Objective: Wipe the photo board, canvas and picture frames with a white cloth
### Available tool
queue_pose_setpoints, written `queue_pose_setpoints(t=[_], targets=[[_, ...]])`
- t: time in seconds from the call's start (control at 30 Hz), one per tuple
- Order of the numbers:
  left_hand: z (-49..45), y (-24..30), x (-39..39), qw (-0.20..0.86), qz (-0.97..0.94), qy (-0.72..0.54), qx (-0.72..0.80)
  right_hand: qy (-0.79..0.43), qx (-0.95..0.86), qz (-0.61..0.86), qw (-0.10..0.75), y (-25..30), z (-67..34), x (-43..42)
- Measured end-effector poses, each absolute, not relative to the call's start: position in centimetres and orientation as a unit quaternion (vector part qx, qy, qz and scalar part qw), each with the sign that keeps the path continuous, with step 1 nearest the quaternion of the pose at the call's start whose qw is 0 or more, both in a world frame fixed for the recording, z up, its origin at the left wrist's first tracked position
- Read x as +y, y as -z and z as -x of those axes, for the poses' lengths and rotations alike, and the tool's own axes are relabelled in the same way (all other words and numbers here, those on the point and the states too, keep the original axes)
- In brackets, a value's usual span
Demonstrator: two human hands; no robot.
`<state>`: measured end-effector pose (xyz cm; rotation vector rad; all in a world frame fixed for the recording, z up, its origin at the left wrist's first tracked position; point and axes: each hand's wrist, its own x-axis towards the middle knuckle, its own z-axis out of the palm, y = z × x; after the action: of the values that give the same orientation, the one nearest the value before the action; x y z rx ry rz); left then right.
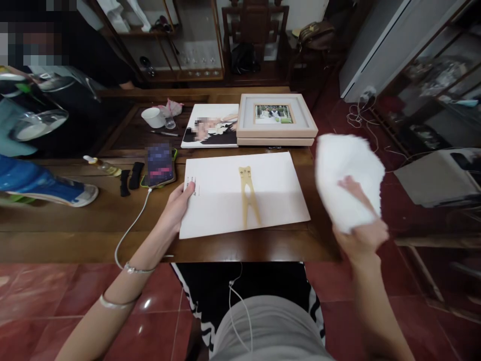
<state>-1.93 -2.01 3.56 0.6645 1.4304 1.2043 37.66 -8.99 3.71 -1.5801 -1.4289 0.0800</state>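
1. White board [214, 200] with a tan stand [245, 188] on its face, at the near part of the brown wooden worktop [278, 245]; the left hand [176, 205] grasps its left edge.
2. The right hand [366, 235] clutches a white cloth [340, 160], blurred, beyond the worktop's right end.
3. Behind the board, two stacked picture frames [278, 134] sit beside a photo panel [210, 115].
4. Left of the board are a phone [160, 165] on a white cable [133, 228] and a small bottle [103, 166]; a white cup [152, 118] stands farther back.
5. Red tiles cover the floor [48, 341].
6. At the back, a shelf [199, 75] carries glasses, and a dark chair [257, 25] holds a black bag [244, 59].
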Motion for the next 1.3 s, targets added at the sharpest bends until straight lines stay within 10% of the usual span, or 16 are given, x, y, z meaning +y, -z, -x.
queue_pose_setpoints(t=[0.33, 0.8, 1.3], targets=[[1.9, -3.7, 1.1, 0.521, -0.305, -0.432, 0.671, 0.007, -0.88, 0.391, 0.27, -3.2, -32.9, -7.2], [2.0, -3.0, -1.3, 0.115, -0.653, -0.24, 0.709, 0.031, -0.871, 0.403, 0.28, -2.5, -32.3, -7.6], [1.4, -0.5, -1.6, 0.094, -0.803, -0.218, 0.547, 0.014, -0.871, 0.404, 0.278, -2.7, -32.5, -7.6]])
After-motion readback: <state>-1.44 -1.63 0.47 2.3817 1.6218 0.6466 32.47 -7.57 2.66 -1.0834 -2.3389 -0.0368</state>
